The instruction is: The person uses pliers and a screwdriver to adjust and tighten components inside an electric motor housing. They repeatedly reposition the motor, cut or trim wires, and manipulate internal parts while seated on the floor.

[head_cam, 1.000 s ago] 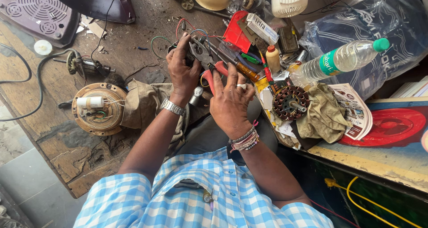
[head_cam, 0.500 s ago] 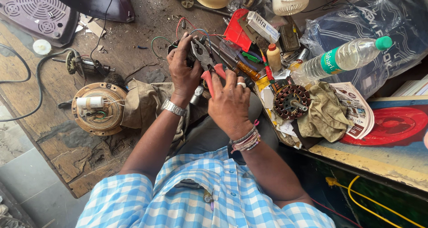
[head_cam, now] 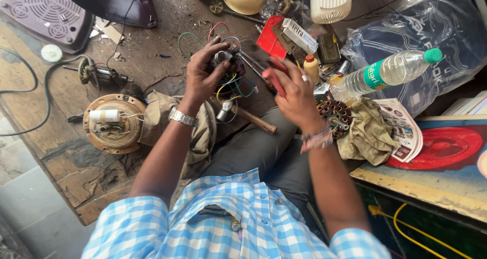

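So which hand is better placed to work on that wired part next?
Probably the right hand: it carries red-handled pliers and hovers beside the wired part. The left hand is wrapped around that part, so it seems busy holding it.

Workshop setting, seen from above. A worn wooden desk (head_cam: 76, 183) with a cracked, stained and flaking top fills the upper left and centre; its near edge runs diagonally above a grey tiled floor (head_cam: 25, 203) at lower left. At right, a second board (head_cam: 431, 185) with chipped yellow and blue paint forms a raised ledge, with a dark green surface (head_cam: 436, 233) below it crossed by a yellow cable (head_cam: 401, 228). Daylight is soft and even, casting only faint shadows.
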Motion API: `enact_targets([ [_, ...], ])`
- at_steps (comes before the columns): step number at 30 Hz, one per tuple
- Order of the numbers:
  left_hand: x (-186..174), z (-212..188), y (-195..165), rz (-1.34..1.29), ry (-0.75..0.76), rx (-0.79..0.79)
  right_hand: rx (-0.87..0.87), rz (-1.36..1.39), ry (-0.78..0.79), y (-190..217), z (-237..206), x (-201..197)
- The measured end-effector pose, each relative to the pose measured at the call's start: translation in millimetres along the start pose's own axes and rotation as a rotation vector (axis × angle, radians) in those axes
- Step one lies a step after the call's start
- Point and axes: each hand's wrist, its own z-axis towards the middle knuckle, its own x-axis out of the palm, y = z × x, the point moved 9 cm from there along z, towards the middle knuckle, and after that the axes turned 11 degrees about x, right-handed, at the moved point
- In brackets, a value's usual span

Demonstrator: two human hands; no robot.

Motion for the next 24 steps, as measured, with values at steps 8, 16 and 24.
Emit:
enact_targets([
  [8,6.0,-4.6,14.6,-0.291,-0.091,-0.090,0.338,-0.189,0.262,-49.0,-54.4,29.4],
  [16,6.3,-3.7,14.2,-0.328,-0.153,-0.200,0.382,-0.274,0.374,-8.3,-59.5,75.5],
  [24,9.6,-7.1,21.9,-0.384,-0.209,-0.195,0.355,-0.283,0.428,-13.5,-66.3,84.2],
])
